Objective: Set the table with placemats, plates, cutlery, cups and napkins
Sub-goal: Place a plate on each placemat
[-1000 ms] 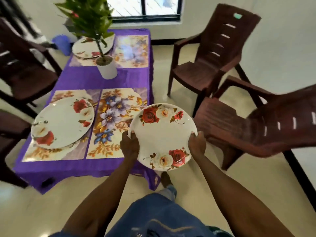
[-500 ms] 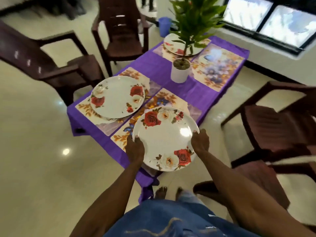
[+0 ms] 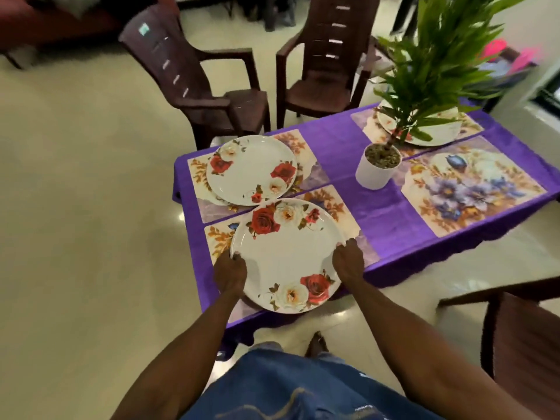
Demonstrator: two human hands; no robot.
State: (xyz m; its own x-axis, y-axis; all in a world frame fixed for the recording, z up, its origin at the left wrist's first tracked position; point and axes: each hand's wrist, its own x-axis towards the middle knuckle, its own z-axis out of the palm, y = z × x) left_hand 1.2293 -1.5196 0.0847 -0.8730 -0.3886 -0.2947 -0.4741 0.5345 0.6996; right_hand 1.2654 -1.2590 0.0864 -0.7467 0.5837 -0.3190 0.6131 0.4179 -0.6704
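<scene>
While both hands carry it: the rose plate (image 3: pixel 288 253) sits between them, over the near placemat (image 3: pixel 219 237) at the near left corner of the table; whether it rests on the mat or hangs just above it cannot be told.
Left hand: the left hand (image 3: pixel 230 272) grips the plate's left rim, fingers curled over the edge, knuckles up.
Right hand: the right hand (image 3: pixel 348 262) grips the plate's right rim, fingertips hooked on the edge, thumb hidden.
Plate edge: its near part juts past the near table edge, toward the person's body.
Second plate: another rose plate (image 3: pixel 251 169) lies on the far left placemat (image 3: pixel 298 145), just beyond the held one, their rims almost meeting.
Third plate: a plate (image 3: pixel 436 136) lies on a mat at the far right, partly hidden by leaves.
Bare mat: a purple-flowered placemat (image 3: pixel 472 189) lies at the right with nothing on it.
Centre: a potted plant (image 3: pixel 378 166) in a white pot stands on the purple tablecloth (image 3: pixel 378 213).
Seats: two brown plastic chairs (image 3: pixel 212 83) stand beyond the far side; another chair (image 3: pixel 521 334) is at the near right.
</scene>
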